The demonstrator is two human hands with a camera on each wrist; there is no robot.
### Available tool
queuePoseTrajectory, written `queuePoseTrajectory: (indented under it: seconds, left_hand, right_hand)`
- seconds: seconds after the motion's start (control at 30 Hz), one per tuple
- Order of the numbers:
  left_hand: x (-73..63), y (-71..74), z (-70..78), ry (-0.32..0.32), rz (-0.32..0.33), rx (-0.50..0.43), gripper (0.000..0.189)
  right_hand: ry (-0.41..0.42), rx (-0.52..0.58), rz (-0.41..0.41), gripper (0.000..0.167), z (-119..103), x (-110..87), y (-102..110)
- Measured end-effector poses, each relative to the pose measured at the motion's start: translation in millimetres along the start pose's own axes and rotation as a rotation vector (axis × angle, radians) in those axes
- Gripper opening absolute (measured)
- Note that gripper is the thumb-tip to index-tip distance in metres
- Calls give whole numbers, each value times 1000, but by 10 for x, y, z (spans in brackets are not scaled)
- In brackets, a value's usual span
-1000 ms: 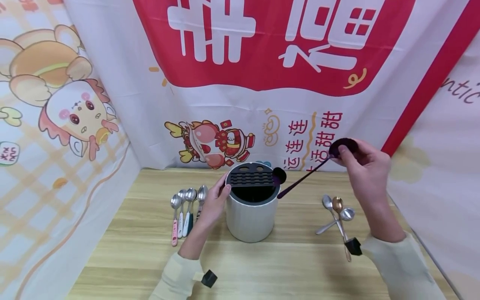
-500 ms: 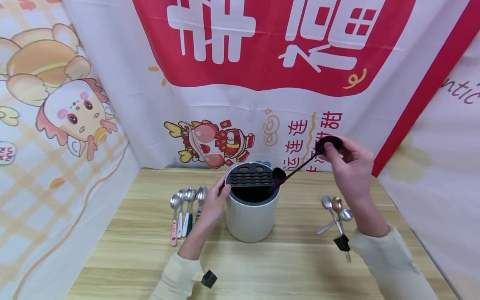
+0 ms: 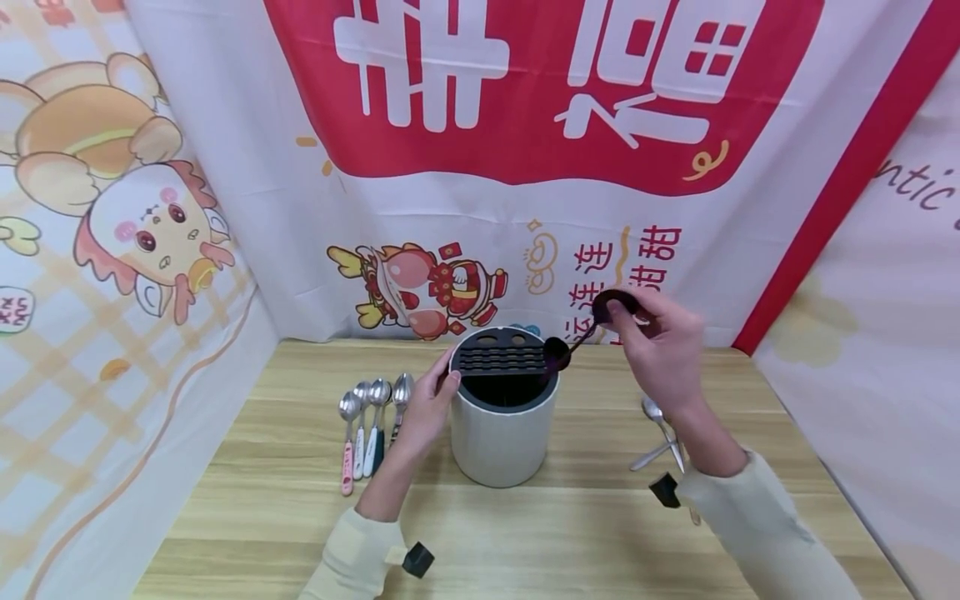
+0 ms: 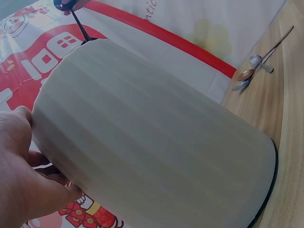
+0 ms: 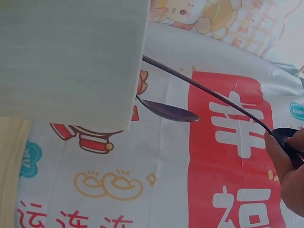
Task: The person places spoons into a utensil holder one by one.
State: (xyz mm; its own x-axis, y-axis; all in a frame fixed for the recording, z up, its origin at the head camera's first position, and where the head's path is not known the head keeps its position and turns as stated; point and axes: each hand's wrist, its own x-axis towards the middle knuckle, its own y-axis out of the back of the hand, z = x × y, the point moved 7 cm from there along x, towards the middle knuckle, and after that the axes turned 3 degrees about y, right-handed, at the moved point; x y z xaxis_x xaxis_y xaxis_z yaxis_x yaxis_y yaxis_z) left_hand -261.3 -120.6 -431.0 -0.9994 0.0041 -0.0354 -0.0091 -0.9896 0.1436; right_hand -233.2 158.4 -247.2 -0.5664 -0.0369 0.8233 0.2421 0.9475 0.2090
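Note:
My left hand point(image 3: 427, 408) grips the white utensil holder point(image 3: 501, 450) by its left side, with the thumb up at the dark rim. A slotted black insert point(image 3: 502, 360) covers the back half of its mouth; the front half is an open hollow. One dark spoon point(image 5: 173, 114) stands in the holder, its bowl sticking out past the right rim. Above and to the right, my right hand point(image 3: 663, 354) pinches a second dark long-handled spoon point(image 5: 204, 89) by its bowl. That spoon's handle slopes down to the holder's mouth, where its lower end is hidden.
Several metal spoons point(image 3: 369, 429), some with coloured handles, lie in a row left of the holder. On the right, more spoons point(image 4: 251, 71), one of them copper-coloured, lie crossed on the wooden table point(image 3: 480, 550). A printed cloth point(image 3: 450, 200) hangs right behind the table.
My right hand has moved left with the spoon, bringing its handle from outside the right rim to over the holder's mouth. The left hand has kept its grip in place.

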Motion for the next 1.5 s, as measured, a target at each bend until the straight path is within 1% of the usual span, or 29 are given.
queuePoseTrajectory:
  seconds: [0.2, 0.37, 0.63, 0.83, 1.07, 1.2, 1.4, 1.5]
  left_hand:
    - [-4, 2, -14, 2, -1, -4, 51]
    - [7, 4, -13, -14, -3, -11, 52]
    - [4, -2, -15, 6, -4, -2, 51]
    - [12, 1, -4, 0, 7, 3, 52]
    - [10, -1, -10, -35, 2, -11, 52]
    - [12, 5, -22, -25, 4, -12, 52]
    - [23, 10, -24, -13, 3, -6, 52]
    - [27, 7, -26, -19, 0, -10, 53]
  right_hand:
    - [45, -64, -49, 20, -2, -46, -124]
    - [62, -117, -90, 22, -1, -78, -206]
    - [36, -101, -157, 19, 14, -139, -353]
    - [29, -90, -199, 18, 32, -160, -440]
    - [60, -158, -249, 18, 81, -200, -533]
    - [69, -176, -281, 18, 106, -214, -589]
    - [34, -210, -326, 18, 151, -257, -654]
    - [13, -220, -360, 17, 179, -286, -695]
